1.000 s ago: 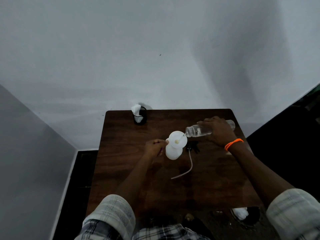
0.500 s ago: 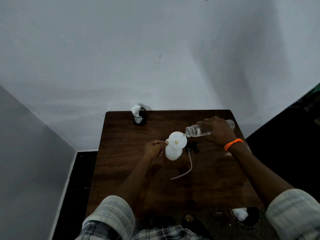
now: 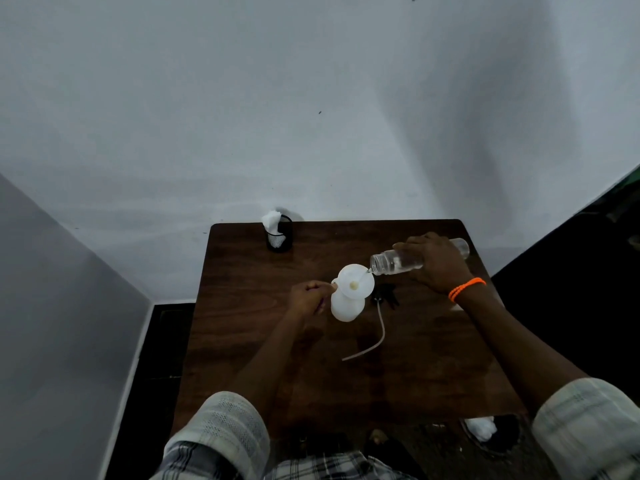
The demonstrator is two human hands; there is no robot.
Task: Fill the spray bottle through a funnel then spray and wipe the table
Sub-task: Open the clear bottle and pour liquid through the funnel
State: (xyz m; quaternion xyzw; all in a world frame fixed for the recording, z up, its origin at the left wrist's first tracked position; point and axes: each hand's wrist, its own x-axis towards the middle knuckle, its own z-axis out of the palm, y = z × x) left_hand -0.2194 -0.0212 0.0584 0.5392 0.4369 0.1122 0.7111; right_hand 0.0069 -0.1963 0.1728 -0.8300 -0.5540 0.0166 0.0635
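A white spray bottle body [image 3: 346, 306] stands mid-table with a white funnel [image 3: 356, 281] seated in its neck. My left hand [image 3: 309, 297] pinches the funnel's tab at its left rim. My right hand [image 3: 437, 263] grips a clear water bottle [image 3: 393, 262] tipped on its side, mouth over the funnel's right edge, a thin stream running into it. The black spray head [image 3: 384, 295] with its pale dip tube [image 3: 375, 337] lies on the table right of the bottle.
A black mesh cup [image 3: 279, 237] holding white tissue stands at the far left of the brown table [image 3: 249, 341]. A wall runs behind the table. A dark bin with white paper [image 3: 488, 431] sits on the floor by the near right corner.
Almost nothing has moved. The water bottle stays tipped over the funnel, and both hands keep their grips.
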